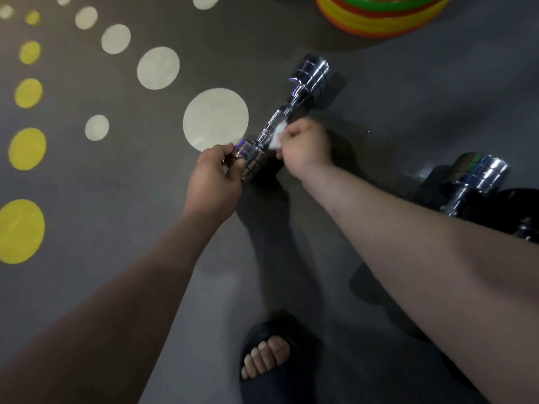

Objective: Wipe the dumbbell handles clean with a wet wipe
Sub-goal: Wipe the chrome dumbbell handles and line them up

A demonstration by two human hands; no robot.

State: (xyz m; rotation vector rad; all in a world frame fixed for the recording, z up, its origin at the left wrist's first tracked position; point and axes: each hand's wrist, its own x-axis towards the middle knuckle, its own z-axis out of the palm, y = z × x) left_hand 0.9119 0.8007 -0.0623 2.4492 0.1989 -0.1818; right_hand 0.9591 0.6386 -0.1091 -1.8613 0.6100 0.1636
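Two hands work the chrome dumbbell (311, 74) at the centre of the frame: the left hand (213, 182) curls its fingers (228, 150) round the near head, steadying what looks heavy, rigid and slippery, while the right hand (306, 147) clenches a soft wet wipe (277, 136) against the knurled handle (274, 117).

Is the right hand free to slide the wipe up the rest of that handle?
Probably yes: the right hand holds the wet wipe against the handle, whose upper stretch lies bare, and the left hand grips only the near head.
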